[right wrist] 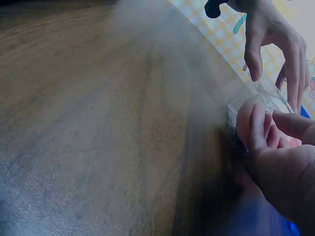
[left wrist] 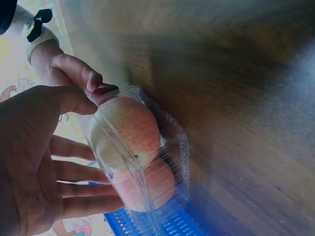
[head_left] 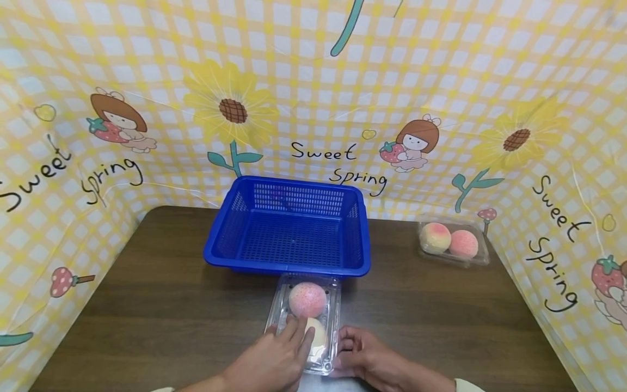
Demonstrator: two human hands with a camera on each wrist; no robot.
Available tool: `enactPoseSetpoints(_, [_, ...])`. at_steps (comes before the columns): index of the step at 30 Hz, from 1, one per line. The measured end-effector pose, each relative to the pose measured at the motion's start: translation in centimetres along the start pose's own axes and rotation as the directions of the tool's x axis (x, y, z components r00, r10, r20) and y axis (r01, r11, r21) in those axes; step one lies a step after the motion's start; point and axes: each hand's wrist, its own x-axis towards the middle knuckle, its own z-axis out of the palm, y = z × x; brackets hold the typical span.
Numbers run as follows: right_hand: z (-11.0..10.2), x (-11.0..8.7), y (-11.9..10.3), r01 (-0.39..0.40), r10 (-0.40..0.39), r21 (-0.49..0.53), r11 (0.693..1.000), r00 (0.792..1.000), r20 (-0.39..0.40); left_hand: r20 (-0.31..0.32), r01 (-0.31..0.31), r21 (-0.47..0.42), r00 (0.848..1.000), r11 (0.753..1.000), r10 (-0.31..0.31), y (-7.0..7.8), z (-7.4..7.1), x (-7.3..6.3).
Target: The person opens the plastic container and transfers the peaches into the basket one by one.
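Observation:
A clear plastic clamshell box (head_left: 331, 326) holding two pink and cream peaches (head_left: 307, 300) lies on the table, its far end against the blue basket's front. My left hand (head_left: 276, 348) rests across the lid with its fingers extended, as the left wrist view also shows. At the box's near right edge my right hand (head_left: 364, 351) has its fingers curled; thumb and fingertips pinch the rim. The right wrist view has the right hand (right wrist: 285, 167) close against the box, partly covering the peaches there. Whether the lid is fastened cannot be told.
A blue plastic basket (head_left: 286, 268) with mesh walls stands at the table's back, with nothing in it. At the back right lies a second clear box (head_left: 482, 255) with two peaches. Checked yellow cloth (head_left: 313, 81) surrounds the brown wooden table (head_left: 431, 305).

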Motion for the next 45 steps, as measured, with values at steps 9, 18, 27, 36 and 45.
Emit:
enactPoseSetpoints(9, [0.2,0.0,0.4,0.011,-0.01,0.028,1.0,1.0,-0.019,-0.074,-0.03,0.142,0.996,0.989,0.041,1.0,1.1,-0.1])
enactPoseSetpoints(18, [0.9,0.2,-0.3,-0.011,0.01,-0.01,1.0,0.994,-0.109,-0.029,-0.143,0.25,0.987,0.958,0.155,0.8,0.9,0.2])
enactPoseSetpoints(27, [1.3,0.2,-0.9,-0.011,0.007,-0.031,0.999,0.993,-0.118,0.055,-0.142,0.211,0.99,0.967,0.133,1.6,1.4,-0.1])
enactPoseSetpoints(36, [1.4,0.2,-1.1,0.003,-0.007,-0.046,0.999,0.996,-0.091,0.093,-0.126,0.209,0.99,0.97,0.109,2.3,1.9,-0.7])
enactPoseSetpoints(45, [0.8,0.3,-0.4,0.011,-0.014,-0.04,0.999,0.998,-0.067,-0.027,-0.048,0.188,0.998,0.981,0.054,2.1,1.9,-0.5])
